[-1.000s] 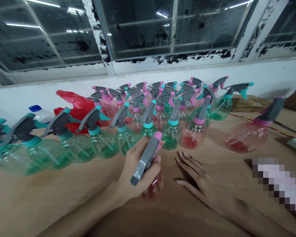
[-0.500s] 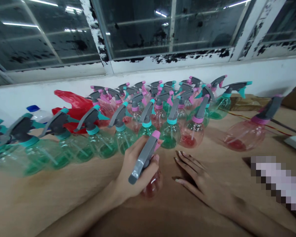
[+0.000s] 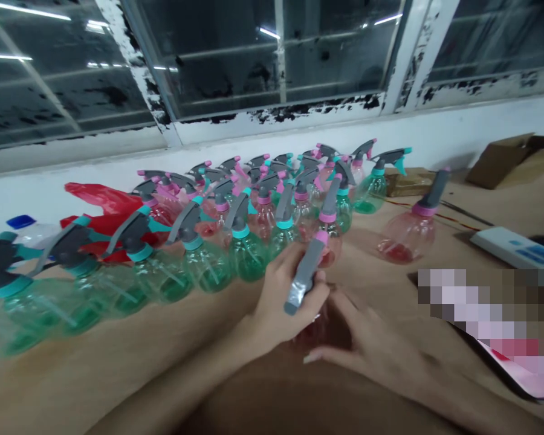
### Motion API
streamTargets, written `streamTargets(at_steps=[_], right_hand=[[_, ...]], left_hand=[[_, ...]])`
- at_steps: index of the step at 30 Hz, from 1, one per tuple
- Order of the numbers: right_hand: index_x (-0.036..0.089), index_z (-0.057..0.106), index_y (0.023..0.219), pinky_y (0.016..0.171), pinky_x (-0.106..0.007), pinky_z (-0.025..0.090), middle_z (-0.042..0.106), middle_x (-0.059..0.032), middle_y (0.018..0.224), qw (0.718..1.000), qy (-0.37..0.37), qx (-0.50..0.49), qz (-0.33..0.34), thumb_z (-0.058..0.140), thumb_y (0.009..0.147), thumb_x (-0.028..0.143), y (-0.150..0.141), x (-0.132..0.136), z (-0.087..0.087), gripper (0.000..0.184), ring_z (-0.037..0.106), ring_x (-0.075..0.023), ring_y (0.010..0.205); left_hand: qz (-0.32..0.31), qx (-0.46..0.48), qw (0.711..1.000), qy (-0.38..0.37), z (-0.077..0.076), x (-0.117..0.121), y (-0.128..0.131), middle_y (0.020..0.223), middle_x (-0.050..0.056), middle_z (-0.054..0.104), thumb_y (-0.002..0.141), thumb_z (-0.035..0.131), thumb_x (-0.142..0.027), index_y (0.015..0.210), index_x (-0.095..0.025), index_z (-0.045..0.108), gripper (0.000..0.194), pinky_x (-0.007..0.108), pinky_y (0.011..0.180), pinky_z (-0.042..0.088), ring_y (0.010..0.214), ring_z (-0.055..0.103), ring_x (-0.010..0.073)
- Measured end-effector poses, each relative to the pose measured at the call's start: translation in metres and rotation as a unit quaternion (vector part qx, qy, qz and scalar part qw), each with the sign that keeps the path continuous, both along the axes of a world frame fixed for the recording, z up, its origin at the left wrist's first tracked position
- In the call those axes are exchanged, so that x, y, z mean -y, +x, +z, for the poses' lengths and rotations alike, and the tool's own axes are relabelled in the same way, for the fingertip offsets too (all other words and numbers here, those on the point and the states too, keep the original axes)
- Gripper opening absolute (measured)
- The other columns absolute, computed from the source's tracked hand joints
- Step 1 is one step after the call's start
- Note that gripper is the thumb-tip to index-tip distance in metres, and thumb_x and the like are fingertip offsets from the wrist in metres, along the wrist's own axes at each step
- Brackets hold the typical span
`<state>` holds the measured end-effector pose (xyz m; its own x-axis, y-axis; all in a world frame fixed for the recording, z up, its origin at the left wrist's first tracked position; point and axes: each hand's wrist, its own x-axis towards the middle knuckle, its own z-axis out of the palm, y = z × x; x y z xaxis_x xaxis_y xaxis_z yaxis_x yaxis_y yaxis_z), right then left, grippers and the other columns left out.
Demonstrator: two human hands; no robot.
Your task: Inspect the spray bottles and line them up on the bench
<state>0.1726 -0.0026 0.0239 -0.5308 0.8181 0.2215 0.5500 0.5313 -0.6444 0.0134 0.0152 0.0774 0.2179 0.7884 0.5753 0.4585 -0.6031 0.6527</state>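
My left hand is closed around the neck of a spray bottle with a grey trigger head, a pink nozzle and a clear reddish body. The nozzle points away from me. My right hand curves around the right side of the same bottle's body, thumb on the near side and fingers partly hidden beyond it. Just past my hands stands another pink-collared spray bottle. Left of it is a green spray bottle with a turquoise collar.
Several green and pink spray bottles stand in rows towards the wall. A separate pink spray bottle is at the right, near a white box and a partly blurred-out flat item. Behind are a red plastic bag and an open carton.
My left hand and its spray bottle have shifted right in view. My right hand, earlier spread flat on the table, has come in against the bottle. The view has turned right.
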Motion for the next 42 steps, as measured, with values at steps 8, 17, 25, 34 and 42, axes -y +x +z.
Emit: streamTargets(at_steps=[8,17,25,34,42], right_hand=[[0.02,0.04,0.121,0.07,-0.043,0.052,0.064,-0.0106,0.1,0.995,0.05,0.009,-0.085,0.06,0.073,0.052,0.069,-0.019,0.003,0.061,0.063,-0.029,0.087],[0.019,0.037,0.118,0.078,-0.043,0.05,0.059,-0.0143,0.11,0.981,0.143,0.009,-0.128,0.058,0.074,0.049,0.11,-0.077,-0.002,0.057,0.059,-0.0292,0.099],[0.018,0.036,0.127,0.079,-0.053,0.045,0.058,-0.017,0.111,0.967,0.163,0.034,-0.194,0.061,0.07,0.043,0.1,-0.109,0.007,0.067,0.057,-0.0367,0.099],[0.015,0.035,0.13,0.073,-0.05,0.048,0.061,-0.0187,0.108,0.966,0.146,0.028,-0.211,0.06,0.07,0.029,0.088,-0.114,0.014,0.067,0.058,-0.0376,0.098],[0.018,0.046,0.123,0.072,-0.04,0.051,0.062,-0.0123,0.111,0.962,0.153,-0.017,-0.224,0.062,0.072,0.032,0.093,-0.092,0.027,0.055,0.062,-0.0285,0.092]], left_hand=[[-0.071,0.001,0.997,-0.004,-0.005,-0.041,0.086,0.095,0.009,0.063,0.079,0.056,-0.024,0.097,-0.018,0.055,0.019,0.042,0.082,0.049,0.089,0.061,0.0232],[-0.047,0.018,0.998,-0.04,-0.023,-0.034,0.073,0.132,0.01,0.044,0.08,0.059,-0.026,0.126,-0.023,0.035,0.052,0.045,0.099,0.04,0.119,0.045,0.0254],[-0.007,-0.09,0.982,-0.166,-0.072,0.007,0.027,0.11,0.003,0.058,0.078,0.054,-0.013,0.107,-0.025,0.049,0.032,0.04,0.081,0.05,0.093,0.058,0.0202],[0.009,-0.081,0.974,-0.21,-0.068,0.005,0.017,0.102,0.002,0.063,0.083,0.048,-0.016,0.101,-0.023,0.052,0.02,0.037,0.08,0.05,0.086,0.061,0.0179],[0.022,-0.084,0.974,-0.208,-0.071,0.004,0.016,0.096,0.001,0.066,0.084,0.049,-0.019,0.098,-0.025,0.054,0.017,0.035,0.077,0.052,0.085,0.064,0.0183]])
